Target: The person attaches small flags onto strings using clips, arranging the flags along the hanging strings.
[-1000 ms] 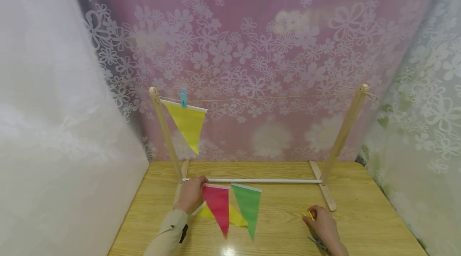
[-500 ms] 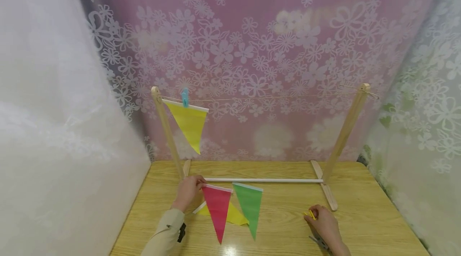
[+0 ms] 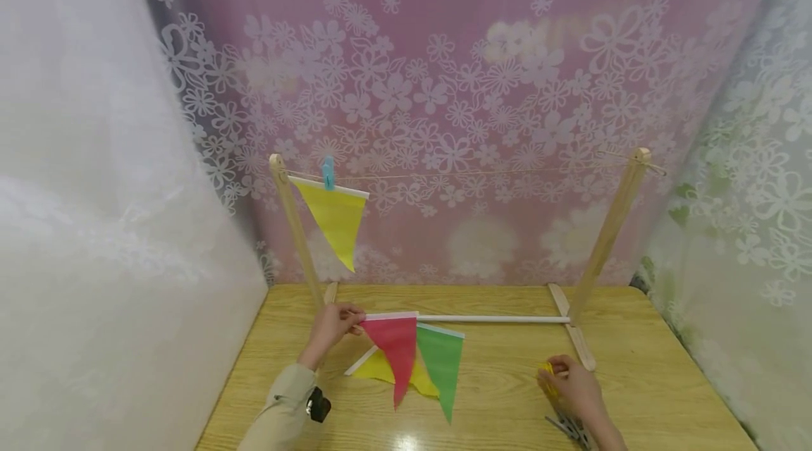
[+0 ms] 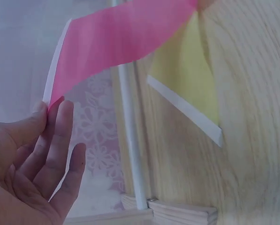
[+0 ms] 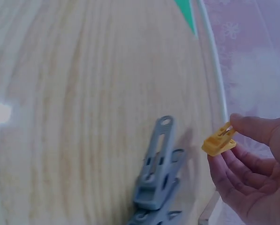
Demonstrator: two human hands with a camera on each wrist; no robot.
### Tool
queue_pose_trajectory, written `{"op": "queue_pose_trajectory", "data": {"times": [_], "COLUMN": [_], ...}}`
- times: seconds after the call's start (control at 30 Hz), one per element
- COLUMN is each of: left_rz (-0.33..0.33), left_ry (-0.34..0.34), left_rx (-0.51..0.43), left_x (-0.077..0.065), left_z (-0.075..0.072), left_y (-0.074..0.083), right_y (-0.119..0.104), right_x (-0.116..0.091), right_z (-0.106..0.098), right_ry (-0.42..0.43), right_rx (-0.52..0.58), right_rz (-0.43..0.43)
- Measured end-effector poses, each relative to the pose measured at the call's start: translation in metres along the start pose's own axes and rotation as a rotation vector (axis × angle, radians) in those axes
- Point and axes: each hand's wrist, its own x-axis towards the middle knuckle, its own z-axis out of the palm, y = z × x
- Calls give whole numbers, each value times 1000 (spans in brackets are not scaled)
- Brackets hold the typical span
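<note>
My left hand (image 3: 333,328) pinches a pink triangular flag (image 3: 395,345) by the left end of its white top edge; the flag hangs with its point down. In the left wrist view, thumb and forefinger meet on that white strip. Behind it a yellow flag (image 4: 184,75) lies on the table, and a green flag (image 3: 442,366) is to the right. My right hand (image 3: 576,389) holds a yellow clothespin (image 5: 219,140) between thumb and fingers. Below this hand, grey clothespins (image 5: 156,173) lie on the table.
A wooden stand with a left post (image 3: 295,232), a right post (image 3: 609,239) and a white crossbar (image 3: 495,319) spans the table (image 3: 495,359). From its string (image 3: 469,173) a blue clothespin (image 3: 328,173) hangs another yellow flag (image 3: 336,218). A floral curtain (image 3: 444,84) stands behind.
My left hand has raised the pink flag a little, and its top edge now overlaps the white crossbar. My right hand stays near the grey clothespins, turning the yellow clothespin slightly.
</note>
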Motion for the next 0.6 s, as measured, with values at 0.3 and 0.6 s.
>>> {"op": "queue_pose_trajectory", "data": {"times": [0.3,0.6], "left_rz": [-71,-68], "left_ry": [-73,-134], "left_rx": [-81,-187], "left_x": [-5,-8], "left_z": [-7,-14], "left_y": [22,49], "right_y": [-24,-68], "right_x": [5,11], "right_z": [-21,-48], "right_ry": [-49,-61], "right_rx": [204,400], "right_rz": [2,-73]}}
